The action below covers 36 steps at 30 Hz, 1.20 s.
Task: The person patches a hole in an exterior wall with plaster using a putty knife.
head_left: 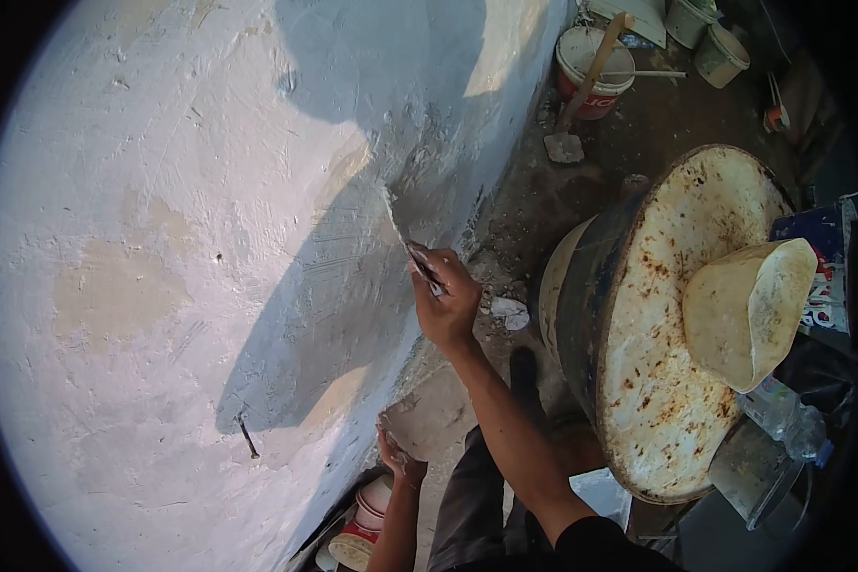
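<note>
My right hand point(446, 297) is closed round the handle of a trowel point(395, 212), whose thin blade stands edge-on against the wall point(248, 191). Grey, damp-looking plaster point(429, 181) covers the wall beside the blade. Lower down, my left hand point(400, 458) grips the edge of a flat grey board point(431, 417) smeared with plaster, close to the wall. A shadow falls over the wall around the trowel.
A rusty-topped drum point(663, 315) stands at the right, bearing a cream container point(744, 310) and a plastic bottle point(782, 415). A bucket point(582, 71) and wooden-handled tool point(596, 71) are at the top. A nail point(248, 437) sticks out of the wall.
</note>
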Tool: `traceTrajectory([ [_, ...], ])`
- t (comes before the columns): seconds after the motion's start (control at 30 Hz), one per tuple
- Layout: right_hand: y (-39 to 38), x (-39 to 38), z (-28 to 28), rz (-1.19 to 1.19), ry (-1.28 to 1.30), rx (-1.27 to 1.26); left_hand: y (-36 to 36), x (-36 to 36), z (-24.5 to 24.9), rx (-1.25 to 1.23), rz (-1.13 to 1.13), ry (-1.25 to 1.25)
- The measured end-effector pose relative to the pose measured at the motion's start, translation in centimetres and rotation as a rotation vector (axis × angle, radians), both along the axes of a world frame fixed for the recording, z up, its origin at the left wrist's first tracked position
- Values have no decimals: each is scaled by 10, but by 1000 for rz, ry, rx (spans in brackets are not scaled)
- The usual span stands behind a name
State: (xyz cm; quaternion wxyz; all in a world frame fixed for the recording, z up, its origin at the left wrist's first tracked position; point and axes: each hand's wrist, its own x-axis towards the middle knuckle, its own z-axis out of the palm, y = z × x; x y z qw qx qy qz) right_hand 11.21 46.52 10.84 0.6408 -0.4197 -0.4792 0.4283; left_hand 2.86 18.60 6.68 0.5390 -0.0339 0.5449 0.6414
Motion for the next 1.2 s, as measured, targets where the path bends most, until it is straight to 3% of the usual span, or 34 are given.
traceTrajectory([
  [0.17,-21,3,-11,-2,85,-193,0,-2,0,-24,42,-59],
  [0.33,31,32,-23,-216,624,-306,-4,-5,-2,-24,38,-9],
  [0.57,109,16,-71,-343,174,-315,-14,-6,-7,61,-4,-31],
  [0.7,98,-5,-15,-259,181,-229,-20,-8,-12,57,3,-34],
  [0.8,82,-19,13,-209,-36,-115,-19,-5,-7,14,-39,15],
  [1.03,31,2,83,-189,-157,204,-15,-1,-7,-56,-35,83],
  [1.13,1,30,91,-119,-206,128,-1,-1,-4,7,-11,-19],
  [1.2,-28,57,95,-73,-219,-69,9,-2,-2,90,-18,-70],
])
